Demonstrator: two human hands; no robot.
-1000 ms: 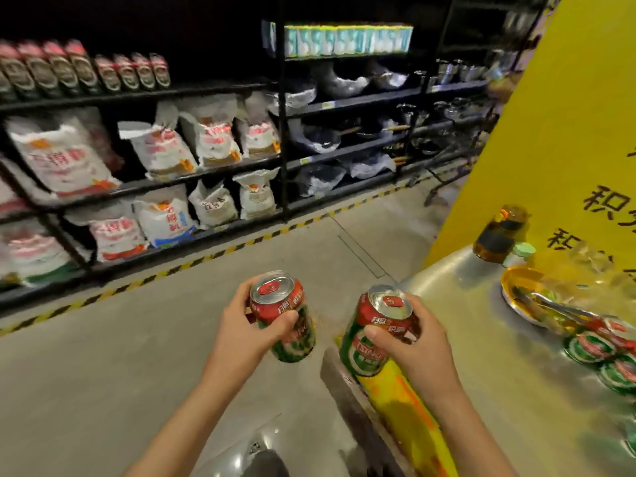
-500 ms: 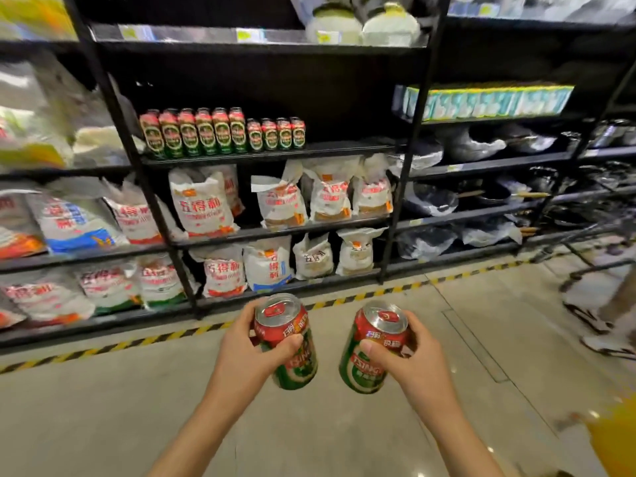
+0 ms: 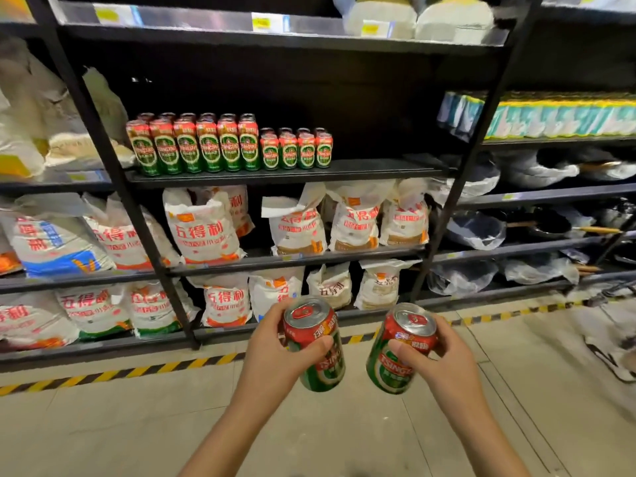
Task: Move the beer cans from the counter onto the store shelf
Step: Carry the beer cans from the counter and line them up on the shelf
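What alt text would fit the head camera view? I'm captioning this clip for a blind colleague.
Seen from above, a left hand and a right hand each grip a red-and-green beer can, facing dark store shelving. One shelf already holds a row of matching cans with bare space to their right; white sacks fill the shelves below.

Red-green cans (image 3: 315, 342), black shelf (image 3: 282, 173), seemingly yellow-black floor stripe (image 3: 137, 371).

A shop aisle: black metal shelving (image 3: 282, 175) with yellow price tags (image 3: 262, 21) on its edges carries rows of beer cans (image 3: 227, 146), bagged flour (image 3: 203, 228) and wrapped pans (image 3: 543, 228) to the right, with hazard-striped tape (image 3: 113, 373) along the tiled floor (image 3: 137, 425)
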